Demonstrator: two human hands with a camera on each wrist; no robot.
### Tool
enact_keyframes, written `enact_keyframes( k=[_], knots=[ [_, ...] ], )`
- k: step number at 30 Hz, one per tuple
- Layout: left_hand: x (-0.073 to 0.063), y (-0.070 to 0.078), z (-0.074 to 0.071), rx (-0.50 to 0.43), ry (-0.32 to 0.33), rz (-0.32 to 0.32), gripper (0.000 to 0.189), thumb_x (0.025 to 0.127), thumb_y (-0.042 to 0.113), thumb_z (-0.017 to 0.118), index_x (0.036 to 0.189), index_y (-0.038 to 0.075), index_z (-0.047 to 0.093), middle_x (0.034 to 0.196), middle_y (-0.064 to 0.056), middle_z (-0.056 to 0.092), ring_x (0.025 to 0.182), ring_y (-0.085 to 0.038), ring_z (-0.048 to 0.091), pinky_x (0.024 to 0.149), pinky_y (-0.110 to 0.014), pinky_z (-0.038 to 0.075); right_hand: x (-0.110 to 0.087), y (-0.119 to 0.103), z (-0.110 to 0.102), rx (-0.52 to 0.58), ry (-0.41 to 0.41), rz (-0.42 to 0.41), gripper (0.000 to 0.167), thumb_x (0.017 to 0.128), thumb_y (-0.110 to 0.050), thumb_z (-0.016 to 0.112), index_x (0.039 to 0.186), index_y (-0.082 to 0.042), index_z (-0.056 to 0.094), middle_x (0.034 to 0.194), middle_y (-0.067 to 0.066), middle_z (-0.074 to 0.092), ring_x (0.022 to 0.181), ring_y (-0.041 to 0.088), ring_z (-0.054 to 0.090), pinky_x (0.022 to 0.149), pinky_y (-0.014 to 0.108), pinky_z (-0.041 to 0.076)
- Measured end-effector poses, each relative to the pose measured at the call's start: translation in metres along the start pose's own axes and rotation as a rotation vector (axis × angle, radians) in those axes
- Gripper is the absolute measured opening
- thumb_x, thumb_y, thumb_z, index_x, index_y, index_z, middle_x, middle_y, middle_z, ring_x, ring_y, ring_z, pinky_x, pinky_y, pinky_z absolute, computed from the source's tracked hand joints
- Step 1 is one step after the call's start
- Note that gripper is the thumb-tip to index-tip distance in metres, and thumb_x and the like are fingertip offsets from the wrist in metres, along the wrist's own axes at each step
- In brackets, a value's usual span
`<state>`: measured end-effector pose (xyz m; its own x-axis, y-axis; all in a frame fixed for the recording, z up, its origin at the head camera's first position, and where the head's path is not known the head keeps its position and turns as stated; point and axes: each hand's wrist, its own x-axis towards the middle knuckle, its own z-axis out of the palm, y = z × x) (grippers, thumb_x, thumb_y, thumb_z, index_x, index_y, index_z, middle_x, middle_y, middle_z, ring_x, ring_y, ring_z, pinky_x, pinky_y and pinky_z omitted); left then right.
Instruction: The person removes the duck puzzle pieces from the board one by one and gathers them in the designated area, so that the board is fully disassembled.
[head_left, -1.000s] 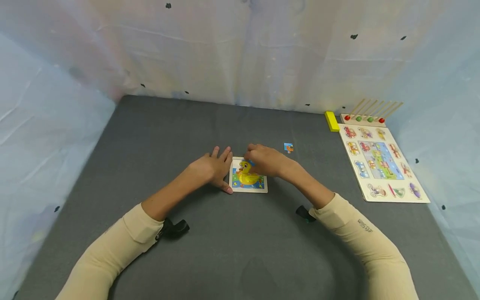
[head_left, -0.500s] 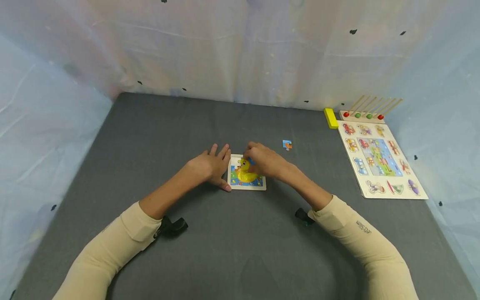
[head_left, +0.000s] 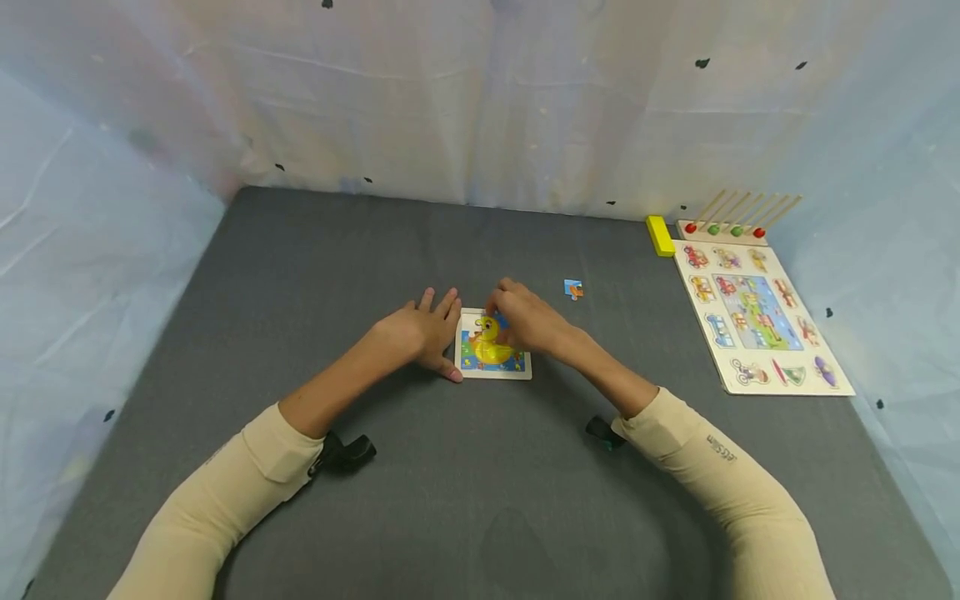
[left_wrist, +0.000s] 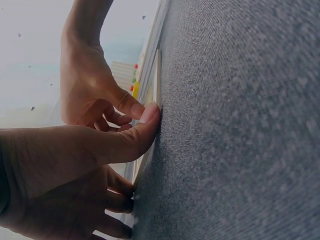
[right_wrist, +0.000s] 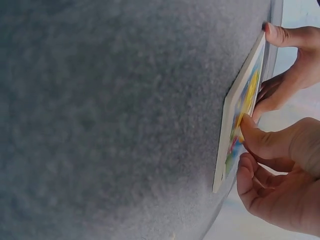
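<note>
A small square duck jigsaw puzzle (head_left: 491,354) in a pale wooden tray lies flat on the dark table. My left hand (head_left: 427,333) has its fingers spread and straight, with thumb and fingers against the tray's left edge. Over the upper right of the picture, my right hand (head_left: 525,317) has its fingers curled, holding a blue puzzle piece (head_left: 501,320) mostly covered by the fingers. In the right wrist view its thumb (right_wrist: 255,135) comes down on the picture's surface. A pale bare patch shows at the picture's upper left. A loose blue-and-orange puzzle piece (head_left: 573,289) lies beyond the right hand.
At the right lies a large wooden picture board (head_left: 738,362) with several shaped pictures. Behind it stand a rack of thin pegs with red and green beads (head_left: 723,232) and a yellow block (head_left: 660,236). Pale sheeting (head_left: 465,108) hangs around the table.
The right hand shifts slightly up over the puzzle, its fingers still at the upper part. The left hand stays at the tray's edge. The whole head view has tilted a little.
</note>
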<state>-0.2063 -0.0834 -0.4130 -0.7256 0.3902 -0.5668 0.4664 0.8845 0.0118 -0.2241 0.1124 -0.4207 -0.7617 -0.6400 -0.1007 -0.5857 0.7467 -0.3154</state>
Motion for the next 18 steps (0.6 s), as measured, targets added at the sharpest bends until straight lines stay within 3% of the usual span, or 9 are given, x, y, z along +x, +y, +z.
enact_keyframes(
  k=[12,18],
  knots=[
    [0.0002,-0.0001,0.0024,-0.003,0.0,0.003,0.12,0.091,0.07,0.064,0.167,0.0,0.004,0.176,-0.02,-0.005,0.163,-0.049,0.004,0.13,-0.06,0.023,0.0006,-0.0007,0.0024,0.028,-0.018,0.043,0.04,0.088,-0.002,0.082,0.122,0.002,0.063,0.121,0.017,0.06,0.104,0.029,0.06,0.094,0.042,0.055],
    [-0.0001,-0.0006,0.0015,-0.008,0.0,0.006,0.12,0.092,0.07,0.065,0.167,0.0,0.002,0.176,-0.02,-0.007,0.163,-0.049,0.002,0.13,-0.06,0.023,-0.0001,-0.001,0.0001,0.084,-0.024,0.022,0.043,0.088,0.002,0.081,0.125,0.002,0.061,0.125,0.018,0.062,0.112,0.033,0.06,0.102,0.046,0.052]
  ],
)
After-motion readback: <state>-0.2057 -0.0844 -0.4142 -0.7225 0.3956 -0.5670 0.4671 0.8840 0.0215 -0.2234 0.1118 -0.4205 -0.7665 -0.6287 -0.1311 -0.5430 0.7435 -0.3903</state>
